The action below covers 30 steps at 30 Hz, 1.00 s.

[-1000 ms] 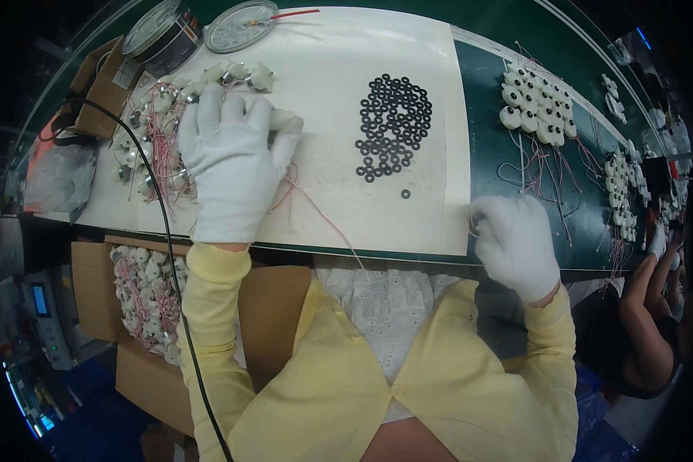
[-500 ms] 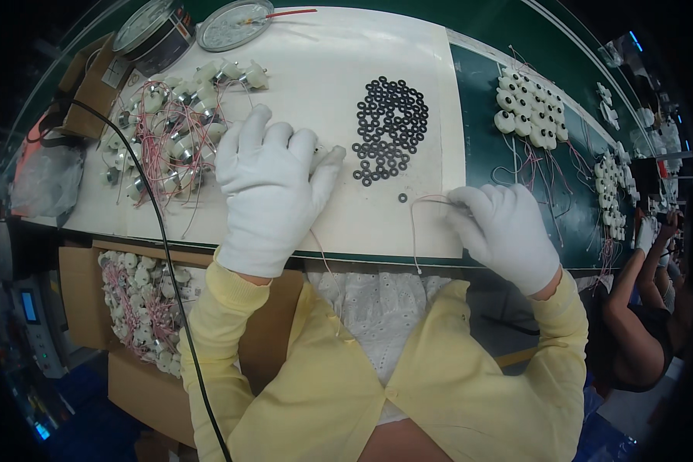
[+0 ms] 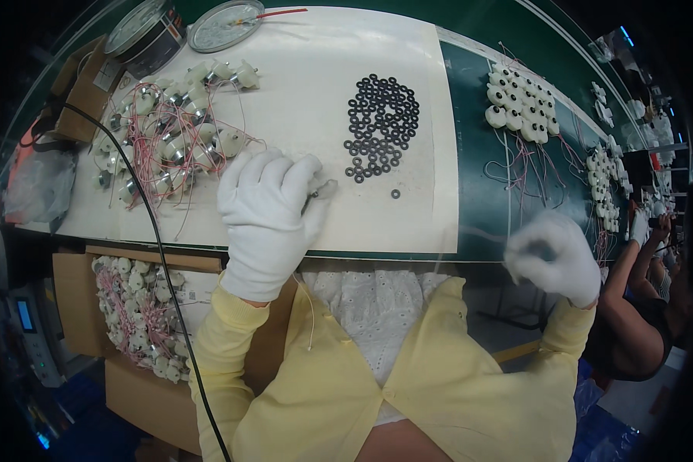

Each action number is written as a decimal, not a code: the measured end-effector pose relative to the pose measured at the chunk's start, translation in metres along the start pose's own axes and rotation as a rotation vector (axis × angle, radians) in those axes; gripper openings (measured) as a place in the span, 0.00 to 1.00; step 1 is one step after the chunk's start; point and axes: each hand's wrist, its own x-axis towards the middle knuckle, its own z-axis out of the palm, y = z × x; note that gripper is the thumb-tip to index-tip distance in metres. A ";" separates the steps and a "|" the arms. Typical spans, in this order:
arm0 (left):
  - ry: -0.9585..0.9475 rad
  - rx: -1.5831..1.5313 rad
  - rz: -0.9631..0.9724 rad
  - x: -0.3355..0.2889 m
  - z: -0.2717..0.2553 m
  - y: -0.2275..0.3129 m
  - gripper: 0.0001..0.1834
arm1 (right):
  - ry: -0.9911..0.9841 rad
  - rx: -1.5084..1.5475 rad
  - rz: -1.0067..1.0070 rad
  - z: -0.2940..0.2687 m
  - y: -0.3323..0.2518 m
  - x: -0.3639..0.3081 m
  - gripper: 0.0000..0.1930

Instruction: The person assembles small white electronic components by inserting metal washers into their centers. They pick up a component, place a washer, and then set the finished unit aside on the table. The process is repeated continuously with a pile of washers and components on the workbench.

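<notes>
My left hand [image 3: 266, 215], in a white glove, is closed near the front of the white sheet. Between its thumb and fingers shows a bit of a small wired motor [image 3: 313, 195], mostly hidden by the glove. A thin lead hangs below that hand over the table edge. My right hand [image 3: 554, 254], also gloved, is at the front edge of the green table, smeared by motion with its fingers curled. A blurred thin wire [image 3: 477, 231] trails from it to the left. Black ring washers [image 3: 381, 127] lie in a cluster between the hands, with one loose washer [image 3: 396, 194] nearer me.
Wired motors [image 3: 173, 142] are heaped at left. White-capped motors [image 3: 520, 104] stand in rows at right. Behind the heap are a tub [image 3: 146, 42] and a lid [image 3: 225, 27]. A box of motors [image 3: 135, 316] sits below; a black cable [image 3: 158, 231] crosses the left. Another person [image 3: 631, 316] works at far right.
My right hand has swung right and slightly down, drawing the thin wire with it. My left hand has dropped slightly and its fingers have curled in. The view has shifted a little.
</notes>
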 end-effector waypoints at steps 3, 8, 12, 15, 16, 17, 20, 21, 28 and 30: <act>-0.008 -0.052 0.000 0.002 0.003 -0.003 0.19 | -0.202 0.698 0.221 -0.033 -0.002 -0.049 0.09; 0.039 -0.032 0.022 -0.002 0.004 -0.002 0.18 | -0.110 0.343 0.708 -0.018 -0.013 -0.036 0.09; 0.033 -0.043 0.006 -0.001 0.004 -0.002 0.17 | 0.145 -0.070 0.493 0.024 -0.003 0.012 0.09; 0.039 -0.062 0.001 0.000 0.003 -0.002 0.17 | 0.251 -0.437 0.067 0.050 0.016 0.046 0.13; 0.036 -0.068 -0.005 0.000 0.003 -0.003 0.17 | 0.253 -0.594 -0.087 0.055 0.019 0.056 0.15; 0.033 -0.075 -0.011 -0.001 0.003 -0.003 0.17 | 0.254 -0.687 -0.116 0.058 0.019 0.061 0.15; 0.027 -0.072 -0.027 -0.003 0.002 -0.003 0.17 | 0.249 -0.860 -0.207 0.059 0.021 0.073 0.17; 0.026 -0.068 -0.033 -0.003 0.002 -0.003 0.17 | 0.251 -0.844 -0.237 0.057 0.023 0.075 0.17; 0.029 -0.137 -0.032 -0.004 0.004 -0.007 0.18 | 0.099 -0.178 -0.218 0.060 0.032 0.080 0.14; 0.028 -0.153 -0.035 -0.005 0.005 -0.008 0.17 | 0.068 0.065 -0.064 0.063 0.032 0.078 0.14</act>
